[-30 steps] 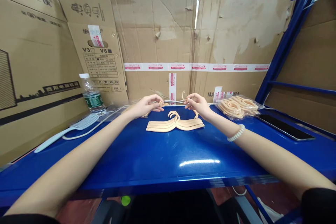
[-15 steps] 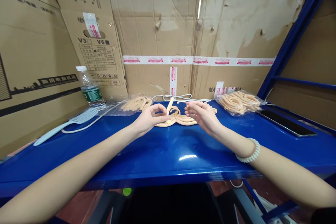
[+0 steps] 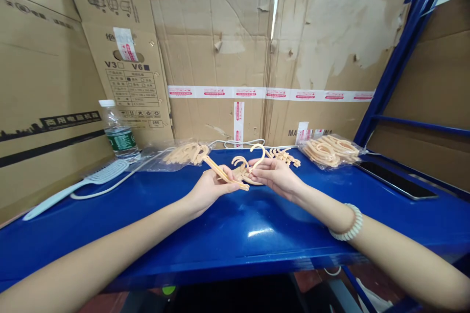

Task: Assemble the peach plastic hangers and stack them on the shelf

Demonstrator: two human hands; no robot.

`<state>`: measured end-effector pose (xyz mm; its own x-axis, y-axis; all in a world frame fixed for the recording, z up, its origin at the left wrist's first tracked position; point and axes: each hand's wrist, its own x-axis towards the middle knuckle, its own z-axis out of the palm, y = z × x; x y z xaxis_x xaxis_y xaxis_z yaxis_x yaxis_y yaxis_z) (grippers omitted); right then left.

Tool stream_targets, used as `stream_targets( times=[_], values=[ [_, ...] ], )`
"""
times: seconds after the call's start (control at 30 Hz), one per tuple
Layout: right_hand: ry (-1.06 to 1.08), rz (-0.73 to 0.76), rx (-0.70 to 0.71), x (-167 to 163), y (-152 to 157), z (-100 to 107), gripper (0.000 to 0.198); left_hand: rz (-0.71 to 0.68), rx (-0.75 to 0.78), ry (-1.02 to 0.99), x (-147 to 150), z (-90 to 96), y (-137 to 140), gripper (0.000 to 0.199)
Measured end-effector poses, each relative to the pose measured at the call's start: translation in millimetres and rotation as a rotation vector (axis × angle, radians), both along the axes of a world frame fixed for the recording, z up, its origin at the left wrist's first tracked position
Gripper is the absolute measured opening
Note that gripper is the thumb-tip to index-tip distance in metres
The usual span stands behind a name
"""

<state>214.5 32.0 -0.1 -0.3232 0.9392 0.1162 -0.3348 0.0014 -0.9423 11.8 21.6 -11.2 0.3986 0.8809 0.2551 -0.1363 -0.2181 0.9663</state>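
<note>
Pinched in my left hand (image 3: 210, 188) is a slim beige plastic hanger body (image 3: 224, 174), tilted with its lower end toward the right. My right hand (image 3: 281, 177) grips a beige hanger hook (image 3: 263, 152) near its base, with the curve pointing up. The two pieces are close but apart. Behind them on the blue table lie beige hanger pieces (image 3: 240, 173), one with a raised hook, partly covered by my hands. A small heap of loose hooks (image 3: 288, 156) sits just beyond my right hand.
Clear bags of beige hanger parts lie at the back left (image 3: 187, 153) and back right (image 3: 330, 150). A water bottle (image 3: 120, 138) and a pale blue hairbrush (image 3: 81, 186) are on the left, a phone (image 3: 396, 179) on the right. Cardboard (image 3: 220, 58) walls the back.
My left hand has lifted the hanger body off the pile and tilted it. My right hand has moved slightly left and lower, now with the hook upright. The view has tipped slightly upward.
</note>
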Motion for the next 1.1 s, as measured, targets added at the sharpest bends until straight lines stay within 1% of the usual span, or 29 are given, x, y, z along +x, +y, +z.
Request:
stream_targets(
  times=[0.1, 0.2, 0.4, 0.5, 0.77, 0.97, 1.1],
  values=[
    [-0.101, 0.043, 0.021, 1, -1, 0, 0.030, 0.061, 0.071, 0.012, -1, -1.5, 1, 0.029],
    [-0.161, 0.073, 0.018, 2, -2, -1, 0.029, 0.107, 0.122, 0.015, 0, -0.8, 1, 0.027],
    [-0.124, 0.215, -0.066, 2, -4, 0, 0.028, 0.131, 0.214, 0.046, 2, -0.9, -1, 0.025],
    [-0.127, 0.252, -0.077, 0, -5, -1, 0.029, 0.142, 0.244, 0.056, 2, -1.3, 0, 0.025],
    [-0.137, 0.226, -0.061, -3, -4, -5, 0.031, 0.157, 0.413, 0.161, 0, -2.3, 0, 0.018],
    [-0.169, 0.144, 0.008, -5, -9, -3, 0.034, 0.171, 0.438, 0.179, 1, 0.2, -3, 0.015],
    [-0.189, 0.119, 0.062, -7, -10, -4, 0.035, 0.188, 0.420, 0.215, 1, 1.5, -5, 0.014]
  ],
)
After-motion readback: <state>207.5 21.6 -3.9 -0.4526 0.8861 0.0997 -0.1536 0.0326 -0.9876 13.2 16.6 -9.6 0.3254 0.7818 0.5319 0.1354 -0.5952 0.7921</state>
